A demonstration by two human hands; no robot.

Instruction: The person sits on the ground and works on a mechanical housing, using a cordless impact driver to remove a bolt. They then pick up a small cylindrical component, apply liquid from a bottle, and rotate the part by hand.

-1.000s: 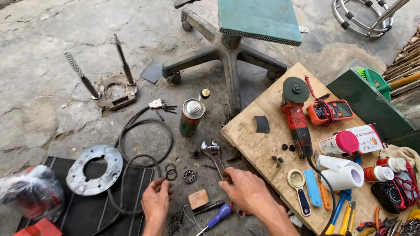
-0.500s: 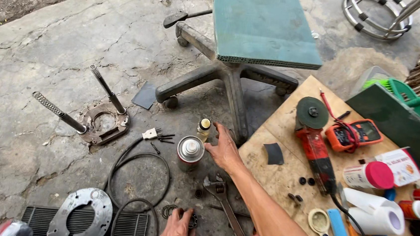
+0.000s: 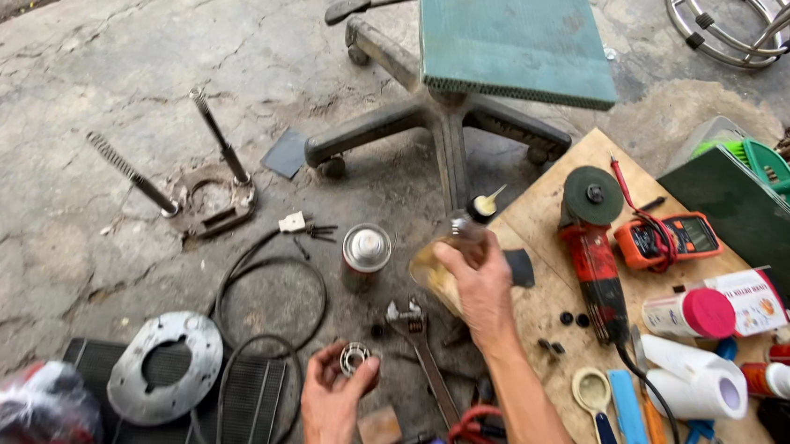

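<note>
My right hand (image 3: 475, 285) grips a small clear oil bottle (image 3: 455, 241) with a yellowish nozzle cap, lifted just above the ground beside the wooden board (image 3: 537, 327). My left hand (image 3: 332, 400) holds a round metal bearing (image 3: 355, 358) between fingers and thumb, low in the view. A spray can (image 3: 365, 253) stands on the concrete just left of the bottle. An adjustable wrench (image 3: 418, 341) lies between my two hands.
A red angle grinder (image 3: 592, 252), an orange multimeter (image 3: 666, 241), paper rolls and hand tools lie on the board. A black cable (image 3: 261, 310), round metal plate (image 3: 166, 364), grille and spring bracket (image 3: 200, 193) lie left. A chair base (image 3: 440, 127) stands ahead.
My right hand reached forward to the small bottle and picked it up. My left hand rose from the ground with the bearing in it. The view tilted forward.
</note>
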